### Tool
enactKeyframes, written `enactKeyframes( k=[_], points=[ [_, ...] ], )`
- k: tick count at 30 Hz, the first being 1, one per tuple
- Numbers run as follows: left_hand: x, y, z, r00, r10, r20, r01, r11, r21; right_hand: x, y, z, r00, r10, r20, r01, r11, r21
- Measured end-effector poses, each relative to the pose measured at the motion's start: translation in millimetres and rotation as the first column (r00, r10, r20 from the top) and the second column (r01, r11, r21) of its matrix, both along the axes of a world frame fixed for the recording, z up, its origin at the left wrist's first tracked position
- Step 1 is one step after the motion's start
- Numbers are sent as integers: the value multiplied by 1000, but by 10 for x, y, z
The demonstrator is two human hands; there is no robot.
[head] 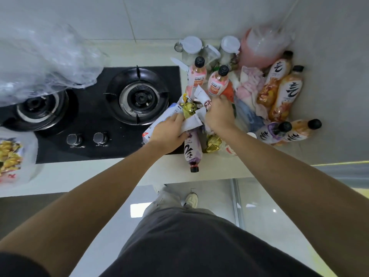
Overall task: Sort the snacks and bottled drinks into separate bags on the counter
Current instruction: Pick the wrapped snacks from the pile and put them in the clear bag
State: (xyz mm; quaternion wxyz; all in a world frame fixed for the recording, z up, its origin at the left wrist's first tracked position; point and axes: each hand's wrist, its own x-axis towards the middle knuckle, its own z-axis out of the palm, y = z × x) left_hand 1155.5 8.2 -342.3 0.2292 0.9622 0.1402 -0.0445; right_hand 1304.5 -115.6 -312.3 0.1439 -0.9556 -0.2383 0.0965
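My left hand point(168, 133) grips the near edge of a white bag point(192, 121) on the counter, right of the stove. My right hand point(219, 114) grips its other side beside a white snack packet point(204, 96). A gold snack packet point(189, 109) shows between the hands, another gold one point(212, 142) lies below my right wrist. A purple bottle point(192, 148) lies under the bag, cap toward the counter edge. Two pink bottles point(197, 73) point(218, 82) stand behind. Orange bottles point(285, 96) lean on the right wall; a purple point(273, 131) and an orange one point(303, 129) lie nearby.
A black two-burner gas stove point(95, 108) fills the counter's left part. A clear plastic bag point(46, 58) lies over its far left, a bag with yellow snacks point(12, 156) at the left edge. Jars point(191, 47), a pink container point(259, 47) and cloths point(249, 84) crowd the back corner.
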Motion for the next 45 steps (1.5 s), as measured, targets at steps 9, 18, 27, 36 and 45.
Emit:
enactKeyframes(
  k=[9,18,27,36,45],
  points=[
    [-1019,378,437,931,365,30,-366,929,62,-611,445,69,976,187,-115,-166,972,167],
    [-2184,1040,477,798,603,-16,-592,789,164,-1625,1272,26,904,370,-215,-313,915,256],
    [-3452,2239,264,732,676,-78,-658,733,174,-2938,2619,-5,820,473,-324,-408,878,251],
    [-4602,3590,-5,612,774,-160,-754,633,177,-4185,4022,-224,770,455,-448,-417,890,187],
    [-4762,4409,-272,574,792,-208,-793,601,98,-4759,4869,-446,797,356,-488,-337,933,129]
  ],
)
